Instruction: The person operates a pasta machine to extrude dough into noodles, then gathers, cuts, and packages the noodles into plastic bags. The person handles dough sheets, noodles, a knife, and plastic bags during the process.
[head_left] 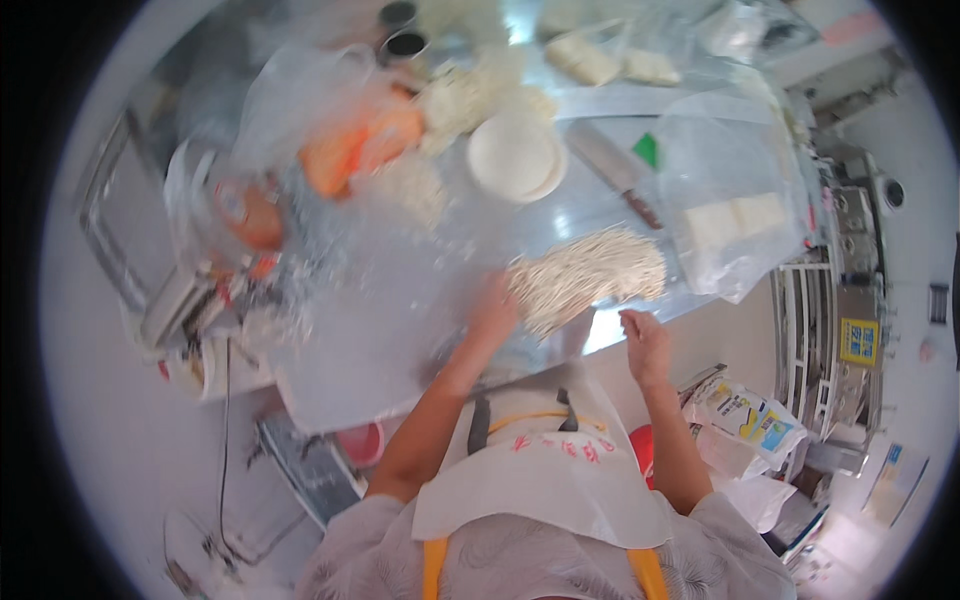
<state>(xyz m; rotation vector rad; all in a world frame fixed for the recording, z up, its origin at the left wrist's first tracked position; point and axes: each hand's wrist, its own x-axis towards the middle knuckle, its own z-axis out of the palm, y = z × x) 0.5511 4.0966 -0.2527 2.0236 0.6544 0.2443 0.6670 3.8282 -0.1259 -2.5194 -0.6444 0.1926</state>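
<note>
A bundle of thin, pale noodles (595, 272) lies across the metal table (560, 220) near its front edge. My left hand (490, 312) is at the bundle's left end; motion smears its fingers, so their grip is hidden. Just in front of the right end, my right hand (646, 345) hovers by the table edge with its fingers curled together. Whatever it may pinch is too small to make out. Behind the noodles rests a cleaver (600, 160) with a brown handle, beside a stack of round white sheets (508, 156).
Clear plastic (350, 330) covers the table's left side. Orange bags (365, 145) and loose pale noodles (455, 100) lie farther back. A clear bag with pale blocks (735, 222) sits at the right edge. Printed sacks (745, 425) and a metal rack (805, 340) stand to the right.
</note>
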